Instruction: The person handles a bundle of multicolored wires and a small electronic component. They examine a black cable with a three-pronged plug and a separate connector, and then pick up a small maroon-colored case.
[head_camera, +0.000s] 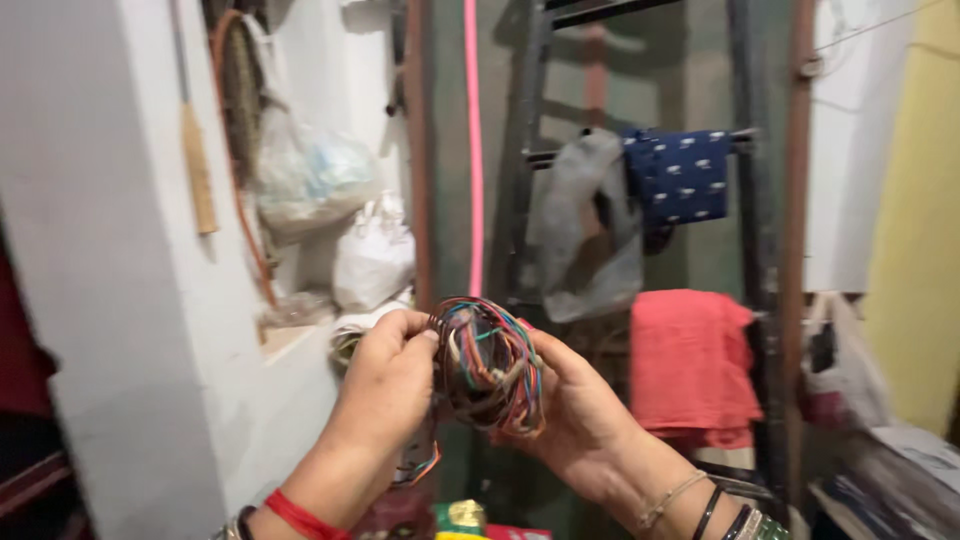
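A coil of thin multicoloured wires (488, 365) hangs in front of me at chest height, held between both hands. My left hand (385, 385) pinches the coil's left edge with thumb and fingers; a red thread band circles that wrist. My right hand (575, 405) cups the coil from behind and below, its fingers closed around the strands; several bangles sit on that wrist. A loose tail of wire drops under my left hand.
A white wall (130, 300) with a hanging stick and plastic bags (310, 175) stands at left. Straight ahead a dark metal rack (765, 200) carries a grey cloth, a blue patterned cloth (680, 175) and a red cloth (690, 365). A pink cord (472, 150) hangs vertically.
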